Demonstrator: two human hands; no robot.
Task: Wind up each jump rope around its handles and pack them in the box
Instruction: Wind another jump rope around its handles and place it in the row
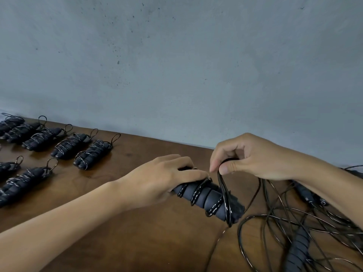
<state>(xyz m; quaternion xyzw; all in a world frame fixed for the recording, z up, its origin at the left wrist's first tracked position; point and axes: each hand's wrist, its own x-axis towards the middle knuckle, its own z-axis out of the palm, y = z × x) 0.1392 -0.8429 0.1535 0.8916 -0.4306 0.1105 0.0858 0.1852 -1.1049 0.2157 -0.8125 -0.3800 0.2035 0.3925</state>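
Left hand (pixel 167 179) grips the paired handles (pixel 208 199); just beside, right hand (pixel 249 158) pinches the rope loop (pixel 224 185).

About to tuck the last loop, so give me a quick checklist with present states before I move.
1. Left hand holds the handles steady: ok.
2. Right hand pinches the rope loop: ok.
3. Earlier turns sit snug on the handles: ok.
4. Loop free of the loose rope pile: cannot tell.
5. Room beside the finished bundles on the table: ok.
6. Box in view: not ok.
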